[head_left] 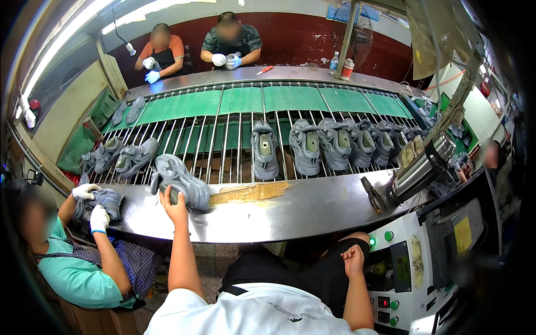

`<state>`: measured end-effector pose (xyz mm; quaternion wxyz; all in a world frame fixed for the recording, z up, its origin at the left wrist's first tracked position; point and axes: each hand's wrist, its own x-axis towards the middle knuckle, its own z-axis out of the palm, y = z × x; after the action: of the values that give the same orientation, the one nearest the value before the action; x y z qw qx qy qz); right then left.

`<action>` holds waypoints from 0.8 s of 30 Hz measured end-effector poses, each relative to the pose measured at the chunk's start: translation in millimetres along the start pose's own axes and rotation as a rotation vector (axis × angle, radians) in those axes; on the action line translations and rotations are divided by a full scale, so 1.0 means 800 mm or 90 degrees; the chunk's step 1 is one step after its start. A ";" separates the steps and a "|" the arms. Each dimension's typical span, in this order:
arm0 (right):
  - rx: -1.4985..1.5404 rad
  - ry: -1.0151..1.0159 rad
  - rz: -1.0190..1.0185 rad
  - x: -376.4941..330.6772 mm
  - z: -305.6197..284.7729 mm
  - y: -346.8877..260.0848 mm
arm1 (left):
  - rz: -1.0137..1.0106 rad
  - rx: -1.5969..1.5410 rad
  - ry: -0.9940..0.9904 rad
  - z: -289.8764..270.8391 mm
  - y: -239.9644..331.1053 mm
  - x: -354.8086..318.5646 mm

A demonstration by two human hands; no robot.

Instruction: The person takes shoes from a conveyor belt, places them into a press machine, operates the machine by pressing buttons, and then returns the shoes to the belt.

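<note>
My left hand (175, 207) is stretched out over the metal table edge and grips a grey sneaker (181, 177) from below. Its fingers lie against the shoe's underside and side, and the shoe is tilted. My right hand (353, 261) rests near my thigh, beside the white machine, its fingers curled in and nothing visible in them. Ahead of me, a row of grey sneakers (264, 152) stands upright on the rollers, toes toward me, running to the right. More grey shoes (135, 158) sit on the rollers to the left of the held one.
The roller conveyor (223, 145) has green sheets behind it. Pliers (373, 195) and a steel flask (422, 169) are on the right of the metal table (279, 220). A control panel (391, 279) borders my right. A gloved co-worker (84, 251) handles a shoe at left; two people work across.
</note>
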<state>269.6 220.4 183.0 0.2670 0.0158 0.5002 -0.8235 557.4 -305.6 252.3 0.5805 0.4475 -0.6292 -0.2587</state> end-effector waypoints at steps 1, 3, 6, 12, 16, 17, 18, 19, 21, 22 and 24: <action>-0.015 -0.006 -0.006 0.002 0.003 0.000 | -0.001 0.006 -0.041 0.002 -0.005 0.005; -0.024 -0.007 -0.010 0.007 0.008 0.003 | -0.001 0.023 -0.119 0.005 -0.002 0.022; -0.029 -0.004 -0.019 0.012 0.009 0.009 | 0.051 0.041 -0.297 0.007 0.017 0.039; -0.050 0.006 -0.049 0.001 0.008 0.008 | 0.007 -0.033 -0.486 0.011 0.058 0.018; -0.031 0.021 -0.056 -0.006 0.006 0.005 | 0.039 -0.040 -0.376 0.011 0.041 -0.018; -0.030 0.018 -0.059 -0.006 0.007 0.004 | 0.071 -0.001 -0.340 0.010 0.042 -0.024; -0.028 0.017 -0.059 -0.005 0.007 0.004 | -0.054 -0.193 -0.298 0.017 0.029 -0.026; -0.026 0.016 -0.059 -0.004 0.006 0.006 | -0.110 -0.204 -0.310 0.017 0.022 -0.025; -0.027 0.009 -0.051 -0.001 0.007 0.007 | -0.154 -0.124 -0.356 0.026 -0.010 -0.025; -0.029 0.009 -0.045 0.000 0.008 0.007 | -0.146 -0.123 -0.348 0.032 -0.019 -0.023; -0.033 0.016 -0.040 0.002 0.011 0.007 | -0.133 -0.123 -0.336 0.055 -0.005 -0.017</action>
<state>272.9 210.7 182.5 0.2353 0.0033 0.5251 -0.8178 515.3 -304.0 233.4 0.4070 0.3698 -0.6815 -0.4829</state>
